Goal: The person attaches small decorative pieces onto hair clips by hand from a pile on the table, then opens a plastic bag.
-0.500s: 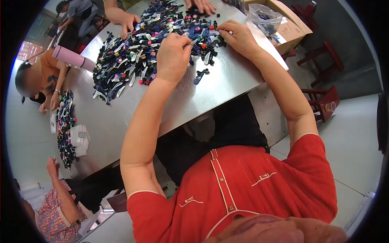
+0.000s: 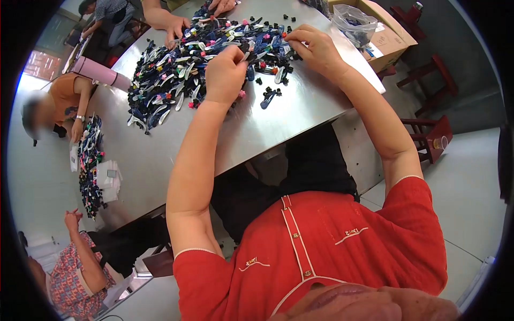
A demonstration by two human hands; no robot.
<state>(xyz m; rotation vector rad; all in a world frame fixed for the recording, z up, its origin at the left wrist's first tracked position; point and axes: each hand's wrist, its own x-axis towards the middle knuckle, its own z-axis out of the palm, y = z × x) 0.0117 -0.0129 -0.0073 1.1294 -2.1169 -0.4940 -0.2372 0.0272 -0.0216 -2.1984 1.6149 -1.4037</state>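
Closest in, a few loose clips (image 2: 266, 99) are lying on the metal table (image 2: 300, 104). Beyond them, the left hand (image 2: 226, 75) is closing its fingers beside the clip pile (image 2: 176, 72); the right hand (image 2: 320, 52) is curving, thumb and forefinger at the pile's right edge, any grip unclear. Farther off, a co-worker's hands (image 2: 175, 28) are touching the pile.

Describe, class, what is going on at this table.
A person in a red shirt has both hands at a heap of small hair clips on a metal table. The left hand seems to pinch a small piece, too unclear to name; the right hand is at the heap's edge. Across the table, another person's hands reach the heap too.
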